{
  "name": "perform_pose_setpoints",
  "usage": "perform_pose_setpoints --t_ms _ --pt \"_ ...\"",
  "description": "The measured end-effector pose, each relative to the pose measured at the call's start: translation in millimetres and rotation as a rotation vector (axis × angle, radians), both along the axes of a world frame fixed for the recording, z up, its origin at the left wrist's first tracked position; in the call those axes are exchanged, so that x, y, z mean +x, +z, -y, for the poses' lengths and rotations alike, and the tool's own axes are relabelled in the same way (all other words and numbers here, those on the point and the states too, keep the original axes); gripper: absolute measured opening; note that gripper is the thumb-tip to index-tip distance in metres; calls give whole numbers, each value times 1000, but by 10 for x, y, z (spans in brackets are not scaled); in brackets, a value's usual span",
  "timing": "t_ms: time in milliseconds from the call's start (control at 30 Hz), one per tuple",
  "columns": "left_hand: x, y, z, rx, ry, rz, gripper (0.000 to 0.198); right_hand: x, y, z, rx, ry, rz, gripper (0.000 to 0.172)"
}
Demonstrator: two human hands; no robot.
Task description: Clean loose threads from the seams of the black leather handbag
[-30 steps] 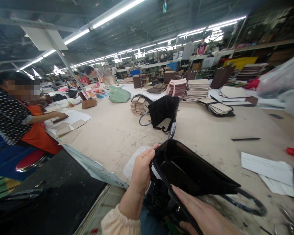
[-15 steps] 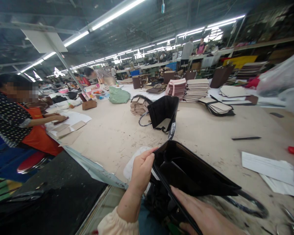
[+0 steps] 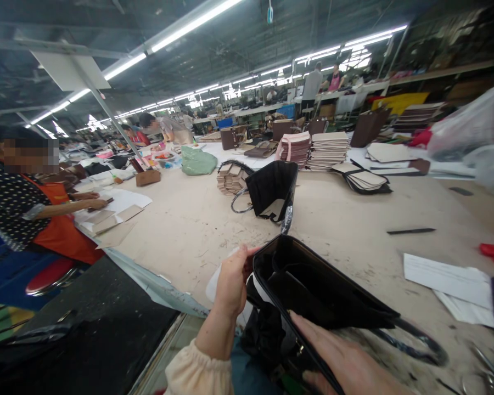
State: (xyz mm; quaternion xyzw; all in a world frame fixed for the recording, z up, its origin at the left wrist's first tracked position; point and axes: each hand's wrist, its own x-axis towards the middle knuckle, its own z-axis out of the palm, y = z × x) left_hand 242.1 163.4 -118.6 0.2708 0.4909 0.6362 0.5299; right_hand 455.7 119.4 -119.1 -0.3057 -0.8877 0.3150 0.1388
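Note:
A black glossy handbag [image 3: 329, 296] lies open-mouthed on the table edge in front of me, its handle [image 3: 415, 343] trailing to the right. My left hand [image 3: 233, 280] grips the left end of the bag's rim, fingers curled round it. My right hand [image 3: 341, 359] rests flat along the near rim, fingers stretched toward the opening. Inside, dark inner pockets show. A second black bag [image 3: 271, 189] stands open farther back on the table.
A wide beige worktable [image 3: 189, 225] carries card stacks [image 3: 327, 151], a green bag [image 3: 198, 162], white papers [image 3: 448, 277] and a black strip [image 3: 409, 231]. A person in an orange apron [image 3: 28, 203] works at the left. More people stand far back.
My left hand has slid slightly left and down on the bag's rim, pulling the mouth a little wider. The right hand stays in place.

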Motion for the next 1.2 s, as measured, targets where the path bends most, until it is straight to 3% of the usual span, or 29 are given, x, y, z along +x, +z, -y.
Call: perform_pose_setpoints --t_ms 133,267,567,733,967,1200 --pt "-58 -6 96 43 -35 75 39 11 -24 8 35 -7 28 60" --pt "-88 7 131 29 -38 -92 30 -7 -41 -4 26 9 58 58" --pt "-11 40 -30 -26 22 -240 20 -14 9 5 130 10 77 56" --pt "73 -48 -118 51 72 -213 19 21 -7 8 143 -1 66 55" --pt "-162 -232 -17 217 -198 -276 27 216 51 -103 54 19 29 57" --pt "-304 20 174 361 -380 -762 20 607 -17 -136 83 83 -35 60"
